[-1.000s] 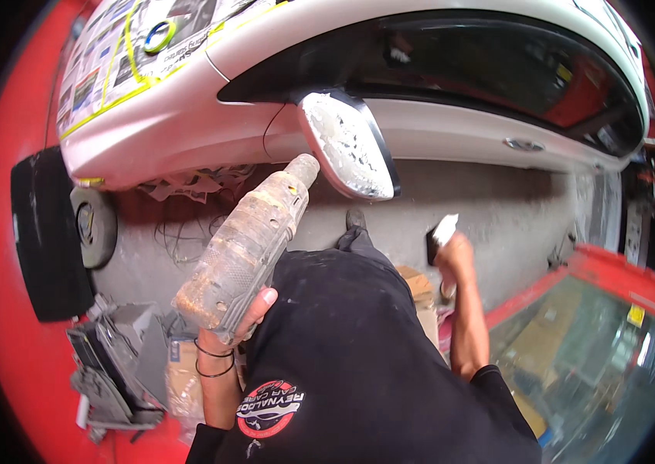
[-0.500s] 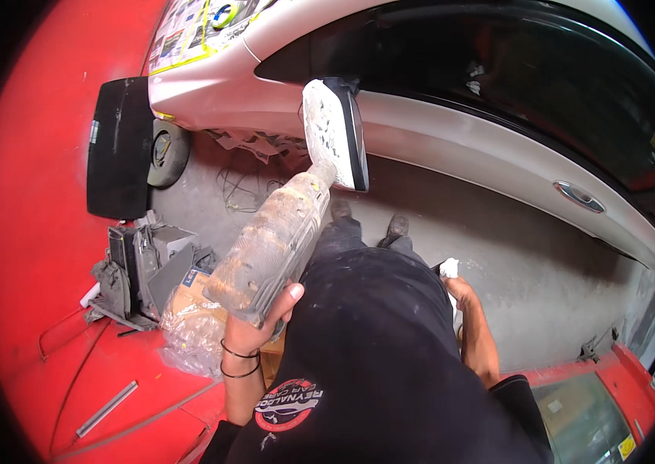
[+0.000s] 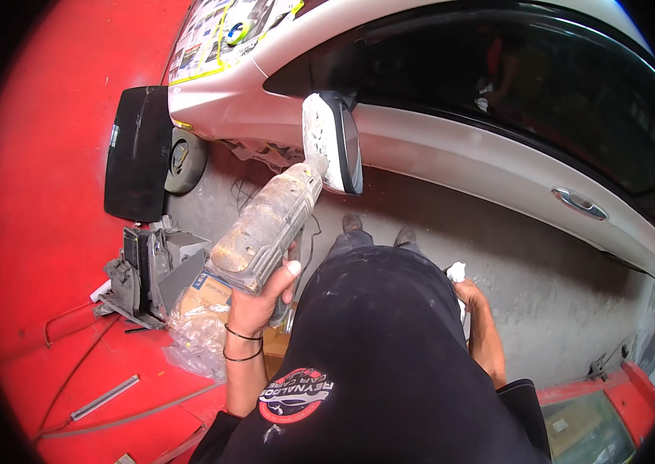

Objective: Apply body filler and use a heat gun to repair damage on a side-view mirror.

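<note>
My left hand [image 3: 264,298] is closed around the handle of a worn, dust-stained heat gun [image 3: 265,220], partly hidden by the tool's body. Its nozzle [image 3: 317,163] points at the car's side mirror [image 3: 321,135]. That mirror has a white cover with dark, chipped-looking patches and a black edge. In this view the nozzle overlaps the cover; whether they touch I cannot tell. Low at my right side, my right hand [image 3: 469,295] grips a crumpled white cloth [image 3: 456,272], which shows above and below the fingers.
A silver car [image 3: 451,143] with a dark window spans the top, its front covered with taped newspaper [image 3: 200,46]. On the left are a black panel [image 3: 136,155], a wheel [image 3: 187,161], grey parts [image 3: 153,263] and a plastic-wrapped box [image 3: 205,309]. A cord hangs by the heat gun.
The view has shifted slightly, moving the surroundings right and down. The heat gun has tilted a little, showing more of its handle and cord. Both hands keep their hold.
</note>
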A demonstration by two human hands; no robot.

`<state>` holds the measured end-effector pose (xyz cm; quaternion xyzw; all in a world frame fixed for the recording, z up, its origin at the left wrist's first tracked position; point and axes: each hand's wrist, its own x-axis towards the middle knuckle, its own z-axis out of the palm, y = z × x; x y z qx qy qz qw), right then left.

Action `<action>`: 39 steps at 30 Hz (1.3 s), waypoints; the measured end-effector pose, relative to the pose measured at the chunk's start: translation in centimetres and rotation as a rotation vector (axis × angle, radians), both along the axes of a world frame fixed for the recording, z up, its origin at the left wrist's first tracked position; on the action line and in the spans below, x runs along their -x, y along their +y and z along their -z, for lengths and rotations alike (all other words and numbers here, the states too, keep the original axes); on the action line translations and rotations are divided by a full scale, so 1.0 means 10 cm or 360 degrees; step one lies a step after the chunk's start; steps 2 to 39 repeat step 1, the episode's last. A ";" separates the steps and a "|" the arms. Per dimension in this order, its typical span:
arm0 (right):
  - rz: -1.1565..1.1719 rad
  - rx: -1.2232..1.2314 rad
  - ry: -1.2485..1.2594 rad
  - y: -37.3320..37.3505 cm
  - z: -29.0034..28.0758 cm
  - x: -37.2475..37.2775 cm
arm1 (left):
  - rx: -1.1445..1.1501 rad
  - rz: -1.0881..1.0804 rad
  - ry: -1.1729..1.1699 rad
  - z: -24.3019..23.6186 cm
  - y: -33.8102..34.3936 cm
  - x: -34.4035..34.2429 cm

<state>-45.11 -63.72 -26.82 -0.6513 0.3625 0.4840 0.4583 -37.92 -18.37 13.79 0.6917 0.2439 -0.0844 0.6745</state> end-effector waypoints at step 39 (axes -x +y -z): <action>-0.0003 0.0002 -0.0004 -0.02 0.01 -0.01 | -0.0034 0.0034 -0.0001 0.01 -0.01 0.02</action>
